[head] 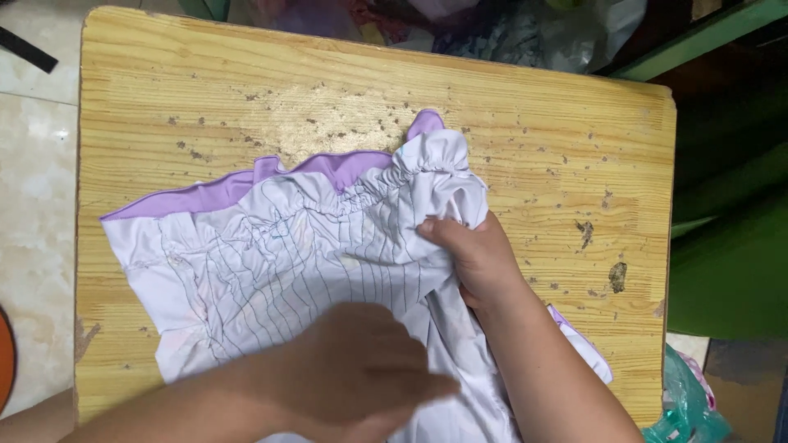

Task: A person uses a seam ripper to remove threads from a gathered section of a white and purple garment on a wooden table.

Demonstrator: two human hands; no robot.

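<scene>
Garment point(279, 254): a pale lilac-white piece of clothing with thin dark lines running across it, a gathered elastic edge and a brighter purple lining showing along its upper border. It is lying spread over the middle of the wooden table point(533, 123), stretching from about 9 o'clock across to the centre and down toward 6 o'clock, where it is passing under the forearms and out of the picture. A small corner of the same cloth is showing at about 4 o'clock, just beyond the right forearm.

Right hand point(472, 254): sitting just right of centre, at the garment's 3 o'clock side. Its fingers are curling closed on a bunched fold of the fabric just below the gathered edge, so the cloth is being pinched and is puckering around them.

Left hand point(361, 369): lying at 6 o'clock on top of the garment, motion-blurred, palm down. Whether its fingers are closing on the cloth or only pressing it flat cannot be told.

Table: light yellow wood grain, with many small dark chips and a worn patch toward 12 o'clock.

Surroundings: pale floor tiles point(33, 164) at 9 o'clock; crumpled plastic bags and cloth point(492, 29) beyond the table at 12 o'clock; a green surface point(730, 271) at 3 o'clock.
</scene>
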